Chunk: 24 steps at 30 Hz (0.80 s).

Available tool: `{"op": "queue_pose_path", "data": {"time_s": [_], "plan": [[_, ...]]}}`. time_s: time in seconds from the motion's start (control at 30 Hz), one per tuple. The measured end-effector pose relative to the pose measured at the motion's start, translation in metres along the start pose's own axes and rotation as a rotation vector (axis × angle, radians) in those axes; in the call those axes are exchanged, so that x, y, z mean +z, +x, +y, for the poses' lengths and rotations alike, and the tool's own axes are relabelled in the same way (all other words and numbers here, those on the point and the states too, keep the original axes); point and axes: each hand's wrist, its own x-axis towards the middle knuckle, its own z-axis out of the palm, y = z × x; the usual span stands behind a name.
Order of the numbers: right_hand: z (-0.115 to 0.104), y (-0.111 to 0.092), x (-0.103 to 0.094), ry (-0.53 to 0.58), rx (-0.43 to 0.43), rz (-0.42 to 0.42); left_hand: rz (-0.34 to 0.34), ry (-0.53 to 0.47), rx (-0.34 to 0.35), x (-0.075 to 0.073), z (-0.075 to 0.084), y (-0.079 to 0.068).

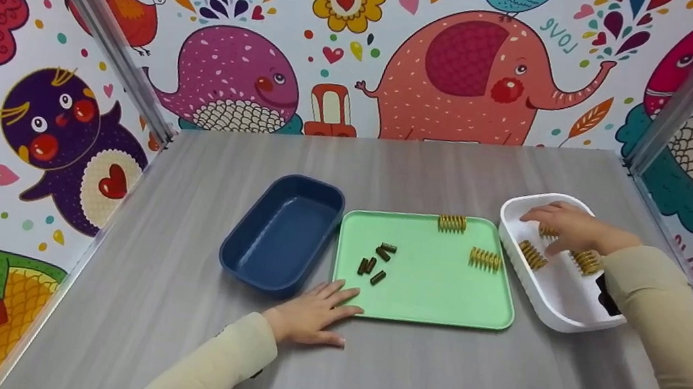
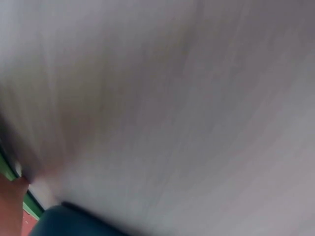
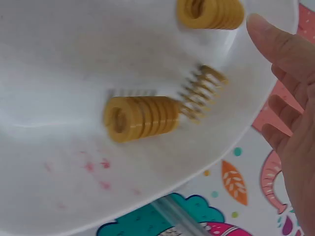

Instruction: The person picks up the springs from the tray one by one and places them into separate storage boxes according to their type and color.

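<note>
My right hand [image 1: 573, 228] hovers over the white bin [image 1: 556, 302], its fingers loosely bent and holding nothing. Three yellow coil springs [image 3: 145, 118] lie in that bin; in the right wrist view the thumb is close beside one yellow spring [image 3: 211, 14]. With fingers spread, my left hand [image 1: 312, 316] rests at the near left corner of the light green tray [image 1: 433, 300]. On the tray are two yellow springs, one at the far edge [image 1: 452, 224] and one toward the right [image 1: 485, 260]. Several small dark springs [image 1: 378, 277] are scattered on its left half.
A dark blue bin [image 1: 281, 229] stands left of the tray, close against it. Everything sits on a grey wood-grain table [image 1: 178, 253]. Behind the table is a wall panel with cartoon animals [image 1: 461, 82], framed by metal posts [image 1: 101, 22].
</note>
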Motion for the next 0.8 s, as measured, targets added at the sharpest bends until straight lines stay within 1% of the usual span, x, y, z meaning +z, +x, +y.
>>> {"op": "queue_pose_path", "data": {"time_s": [0.07, 0.13, 0.3, 0.43, 0.63, 0.8], "plan": [[-0.008, 0.003, -0.005, 0.004, 0.014, -0.003, -0.001, 0.002, -0.002, 0.0, 0.0, 0.0], [-0.015, 0.006, -0.01, -0.011, 0.009, 0.006, 0.001, 0.006, -0.003, 0.0, 0.0, 0.0], [-0.029, 0.015, -0.011, -0.07, -0.072, 0.027, -0.005, 0.0, -0.008, 0.001, 0.0, 0.0], [-0.042, 0.023, -0.004, -0.095, -0.125, 0.019, -0.006, -0.006, -0.009, 0.002, 0.0, 0.0], [-0.052, 0.035, 0.012, -0.132, -0.169, -0.016, -0.005, -0.012, -0.01, 0.004, -0.002, 0.0], [-0.058, 0.04, 0.024, -0.198, -0.26, -0.027, -0.005, -0.034, -0.01, 0.004, -0.001, 0.0]]}}
